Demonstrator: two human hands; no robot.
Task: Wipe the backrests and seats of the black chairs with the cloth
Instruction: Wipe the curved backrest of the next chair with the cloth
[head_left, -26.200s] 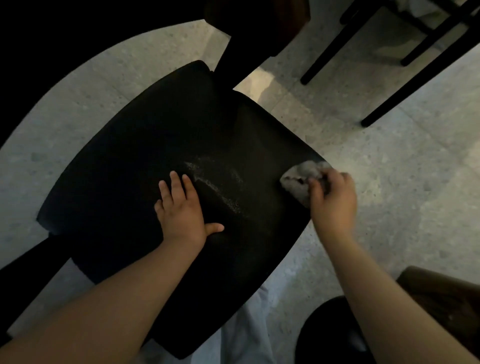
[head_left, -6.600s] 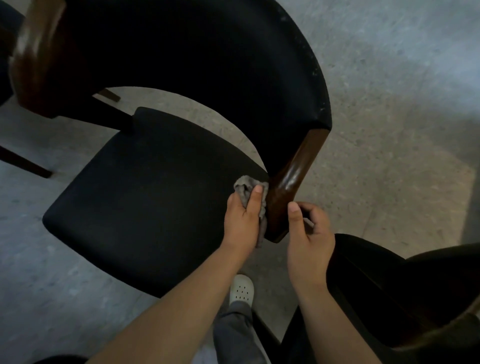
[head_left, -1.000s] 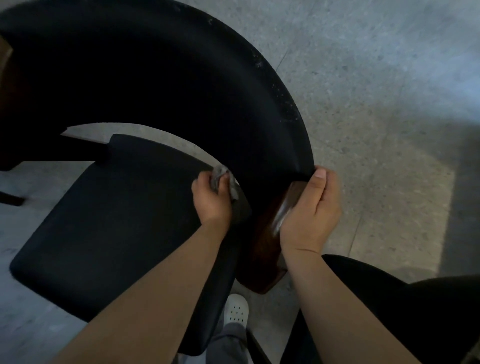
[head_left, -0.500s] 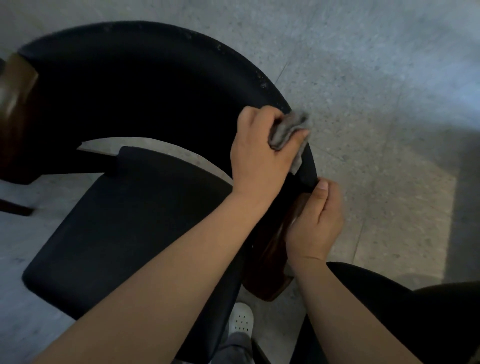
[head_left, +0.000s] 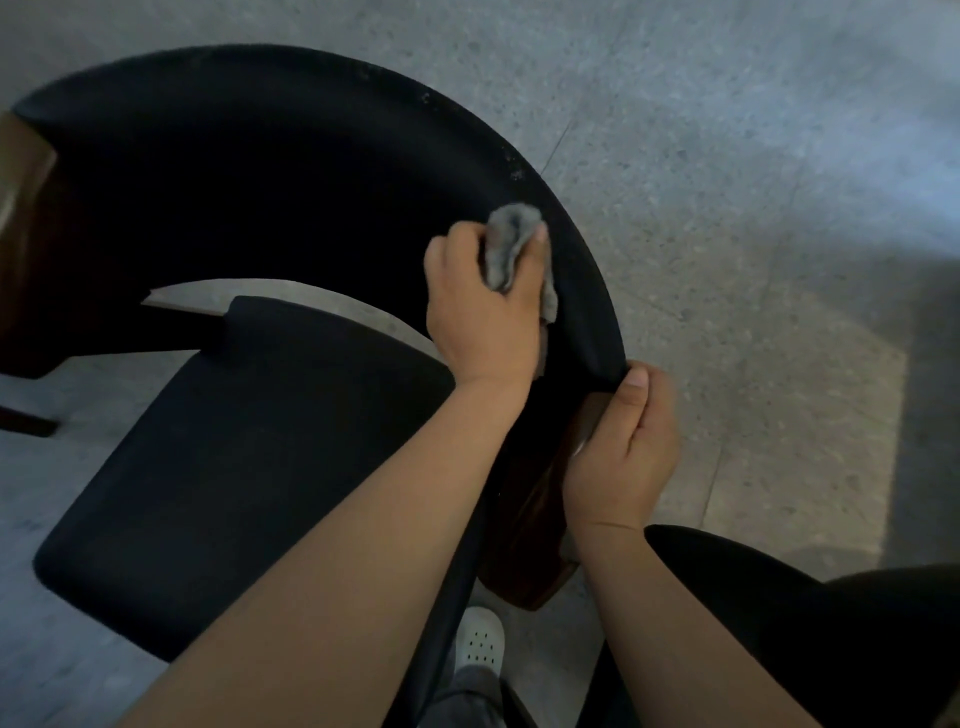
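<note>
A black chair fills the left and middle, with a curved padded backrest (head_left: 270, 176) arching over its black seat (head_left: 234, 478). My left hand (head_left: 485, 306) grips a bunched grey cloth (head_left: 511, 244) and presses it on the inner face of the backrest near its right end. My right hand (head_left: 623, 457) holds the right end of the backrest, where the black padding meets the brown wooden arm end (head_left: 540, 530). White specks dot the backrest's top edge above the cloth.
A second black chair (head_left: 810, 644) sits at the bottom right, close to my right forearm. Grey speckled floor (head_left: 753, 208) spreads to the right and behind. A white shoe (head_left: 480, 644) shows below the seat. The backrest's other wooden end (head_left: 23, 171) is at the left edge.
My left hand with the cloth has slid down from the backrest's top edge onto its inner face. My right hand has kept its hold on the backrest's end.
</note>
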